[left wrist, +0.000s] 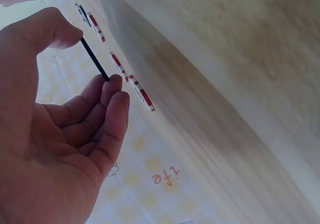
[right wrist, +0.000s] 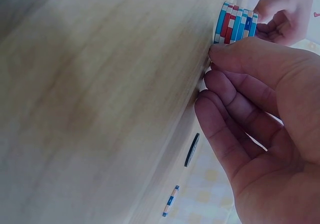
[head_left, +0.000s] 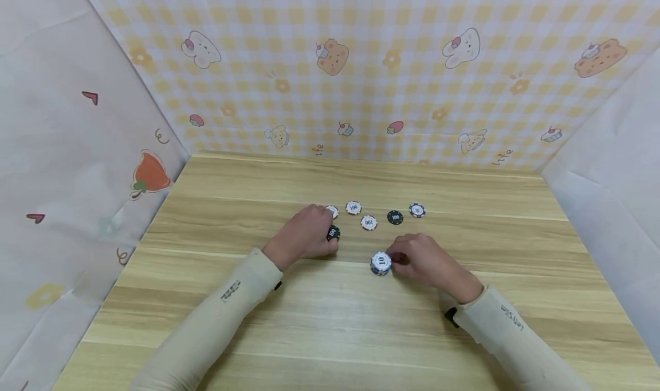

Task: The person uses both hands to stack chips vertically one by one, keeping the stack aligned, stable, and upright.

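My left hand (head_left: pixel 307 233) pinches a black poker chip (left wrist: pixel 94 59) between thumb and fingertips, and the chip shows 100 in the head view. To its right stands a short stack of poker chips (head_left: pixel 381 262) with a white-and-blue 10 on top. Blue, red and white edges show on that stack in the right wrist view. My right hand (head_left: pixel 424 259) rests beside the stack, thumb and loosely bent fingers right at its near side, with nothing between them. Just past the left fingers lies a white-and-red chip (head_left: pixel 333 211), partly hidden by the hand.
Behind the hands, loose chips lie flat on the wooden table (head_left: pixel 330 322): two white-and-red 100 chips (head_left: pixel 353 207), a black 100 chip (head_left: pixel 395 217) and a blue-and-white 10 chip (head_left: pixel 417 210). A checked cloth (head_left: pixel 309 104) hangs along the back edge.
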`<state>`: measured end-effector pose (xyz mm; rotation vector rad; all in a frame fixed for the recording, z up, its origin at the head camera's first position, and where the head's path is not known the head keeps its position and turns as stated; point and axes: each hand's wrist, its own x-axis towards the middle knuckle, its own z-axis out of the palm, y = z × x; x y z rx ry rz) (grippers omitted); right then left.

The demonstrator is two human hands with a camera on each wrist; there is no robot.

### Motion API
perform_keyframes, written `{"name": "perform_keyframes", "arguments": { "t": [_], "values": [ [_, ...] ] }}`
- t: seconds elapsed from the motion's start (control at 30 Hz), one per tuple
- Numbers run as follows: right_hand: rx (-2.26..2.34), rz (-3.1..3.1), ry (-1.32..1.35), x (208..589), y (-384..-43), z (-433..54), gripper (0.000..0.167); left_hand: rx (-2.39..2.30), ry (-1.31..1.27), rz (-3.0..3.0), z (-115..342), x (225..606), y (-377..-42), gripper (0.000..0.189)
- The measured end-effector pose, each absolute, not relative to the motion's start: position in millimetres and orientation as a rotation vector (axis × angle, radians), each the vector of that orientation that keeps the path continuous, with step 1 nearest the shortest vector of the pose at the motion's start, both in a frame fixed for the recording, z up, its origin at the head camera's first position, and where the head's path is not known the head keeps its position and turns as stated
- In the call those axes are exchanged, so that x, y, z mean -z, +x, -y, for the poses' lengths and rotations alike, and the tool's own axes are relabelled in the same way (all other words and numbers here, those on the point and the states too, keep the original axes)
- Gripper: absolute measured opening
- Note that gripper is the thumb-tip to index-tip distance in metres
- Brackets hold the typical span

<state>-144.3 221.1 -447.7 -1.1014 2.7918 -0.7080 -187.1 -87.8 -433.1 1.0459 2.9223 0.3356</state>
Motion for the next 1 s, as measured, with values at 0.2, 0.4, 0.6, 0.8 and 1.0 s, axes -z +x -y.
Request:
{"name": "perform_keyframes", "arguments": {
  "t": [0.2, 0.4, 0.6, 0.8, 1.0],
  "values": [
    [0.720, -2.792, -1.118, 449, -145, -221, 0.019, -0.310, 1.105, -2.925, 84, 432, -184, 0.027],
    [0.724, -2.794, -1.116, 449, -145, -222, 0.019, -0.317, 1.161, -2.912, 78, 429, -181, 0.027],
    [0.720, -2.787, -1.106, 449, -145, -222, 0.019, -0.292, 1.205, -2.897, 71, 426, -177, 0.028],
    [0.717, -2.786, -1.095, 450, -145, -222, 0.019, -0.312, 1.218, -2.883, 65, 426, -174, 0.029],
    [0.724, -2.781, -1.087, 449, -145, -222, 0.020, -0.313, 1.244, -2.878, 60, 428, -171, 0.027]
  ]
}}
